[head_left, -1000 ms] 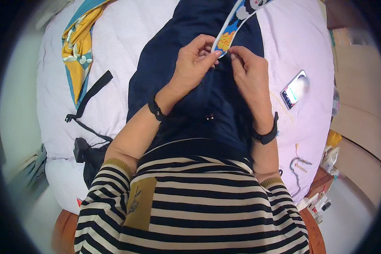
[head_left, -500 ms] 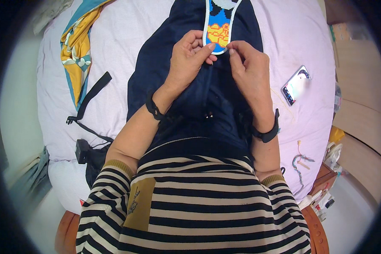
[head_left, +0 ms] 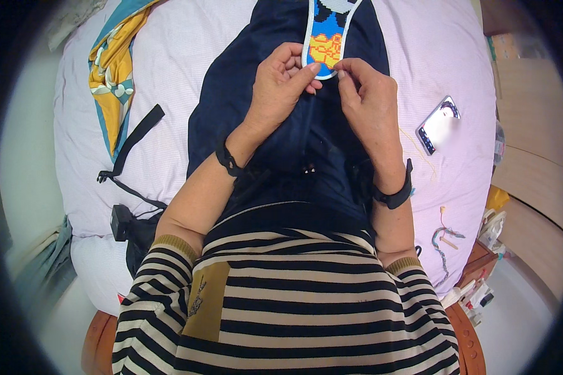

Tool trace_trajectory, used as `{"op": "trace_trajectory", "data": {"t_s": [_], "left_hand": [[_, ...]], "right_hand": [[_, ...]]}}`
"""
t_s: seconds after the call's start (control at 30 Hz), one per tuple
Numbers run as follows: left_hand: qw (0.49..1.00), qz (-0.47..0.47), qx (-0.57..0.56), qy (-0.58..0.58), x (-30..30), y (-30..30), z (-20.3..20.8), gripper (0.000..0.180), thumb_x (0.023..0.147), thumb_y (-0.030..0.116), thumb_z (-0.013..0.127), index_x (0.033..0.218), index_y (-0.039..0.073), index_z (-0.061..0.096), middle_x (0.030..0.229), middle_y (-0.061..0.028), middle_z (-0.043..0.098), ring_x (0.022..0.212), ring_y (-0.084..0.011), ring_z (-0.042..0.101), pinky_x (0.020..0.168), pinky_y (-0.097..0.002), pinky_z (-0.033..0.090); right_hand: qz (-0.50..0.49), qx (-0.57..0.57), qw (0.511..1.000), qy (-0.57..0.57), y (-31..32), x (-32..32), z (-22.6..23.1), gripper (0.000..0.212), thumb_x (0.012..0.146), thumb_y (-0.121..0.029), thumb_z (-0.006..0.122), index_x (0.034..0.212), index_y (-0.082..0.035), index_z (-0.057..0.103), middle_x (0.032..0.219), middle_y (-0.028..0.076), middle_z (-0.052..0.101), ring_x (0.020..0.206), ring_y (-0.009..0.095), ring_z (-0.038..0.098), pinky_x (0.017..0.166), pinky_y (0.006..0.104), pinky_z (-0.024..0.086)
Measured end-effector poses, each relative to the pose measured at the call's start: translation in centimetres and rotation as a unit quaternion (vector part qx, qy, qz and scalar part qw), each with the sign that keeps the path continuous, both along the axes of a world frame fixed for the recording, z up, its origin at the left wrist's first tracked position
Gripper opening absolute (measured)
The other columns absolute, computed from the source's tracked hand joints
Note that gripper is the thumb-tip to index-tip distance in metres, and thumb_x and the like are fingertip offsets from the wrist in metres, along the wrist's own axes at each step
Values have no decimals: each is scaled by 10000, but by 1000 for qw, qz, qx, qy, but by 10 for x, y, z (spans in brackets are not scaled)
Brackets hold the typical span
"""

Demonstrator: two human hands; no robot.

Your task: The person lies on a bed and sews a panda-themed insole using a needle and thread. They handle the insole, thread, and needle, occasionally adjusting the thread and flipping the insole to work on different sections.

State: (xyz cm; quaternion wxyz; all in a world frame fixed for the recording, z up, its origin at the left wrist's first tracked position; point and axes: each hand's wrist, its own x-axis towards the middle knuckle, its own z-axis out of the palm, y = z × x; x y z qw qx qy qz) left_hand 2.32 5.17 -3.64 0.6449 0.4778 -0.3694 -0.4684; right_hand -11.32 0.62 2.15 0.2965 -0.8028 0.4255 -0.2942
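Observation:
An embroidered insole, blue with a yellow-orange motif and a white border, lies over my dark trousers at the top of the view. My left hand grips its rounded near end, thumb on top and fingers beneath. Thumb and forefinger of my right hand are pinched together at the right edge of that same end. Whatever sits between those fingertips is too small to make out. A thin yellow thread trails on the bed beside my right forearm.
On the pinkish bedcover a phone with a lit screen lies to the right, and a braided cord of threads nearer me. Left are a yellow-teal patterned cloth, a black buckled strap and a small black box.
The near end of the insole has shifted slightly right and tilts a little more. Both hands keep almost the same place and grip. The phone's picture has changed.

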Motion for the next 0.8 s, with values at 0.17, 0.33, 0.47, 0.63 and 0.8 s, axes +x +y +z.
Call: {"op": "trace_trajectory", "data": {"t_s": [0.17, 0.33, 0.47, 0.63, 0.8], "left_hand": [[1000, 4, -7, -5, 0, 0, -1, 237, 873, 76, 589, 1079, -18, 518, 908, -76, 635, 697, -85, 618, 631, -184, 494], [978, 64, -54, -191, -4, 4, 4, 198, 855, 32, 595, 1047, 1, 562, 872, -41, 611, 725, -66, 585, 650, -184, 469], [945, 81, -119, -295, -5, 3, 17, 167, 821, -14, 609, 987, 3, 607, 841, -27, 590, 734, -63, 554, 655, -184, 443], [908, 106, -195, -354, -6, 9, 43, 202, 750, -38, 626, 945, 13, 637, 780, -72, 594, 664, -137, 561, 593, -232, 441], [978, 77, -151, -118, -5, 18, 48, 191, 882, 137, 559, 979, -23, 599, 825, -83, 605, 699, -140, 591, 610, -234, 475]], "right_hand": [[-1, 17, 1000, -9, 2, 1, 0, 150, 840, -86, 569, 916, 18, 645, 652, 108, 619, 494, 92, 485, 471, 241, 374], [25, 30, 998, -42, -1, -2, -6, 174, 857, -101, 553, 957, 19, 631, 645, 73, 598, 490, 79, 474, 453, 226, 369], [6, 233, 966, -114, 0, -5, 7, 193, 868, -106, 531, 1002, 3, 618, 620, 22, 536, 481, 72, 475, 428, 210, 385], [39, 244, 951, -187, 1, -3, 12, 181, 878, -110, 522, 985, 2, 615, 626, 10, 520, 486, 65, 484, 427, 203, 407], [104, 309, 913, -244, -6, -17, 13, 185, 894, -124, 533, 1017, 3, 589, 659, -4, 514, 537, 55, 485, 472, 191, 423]]}}
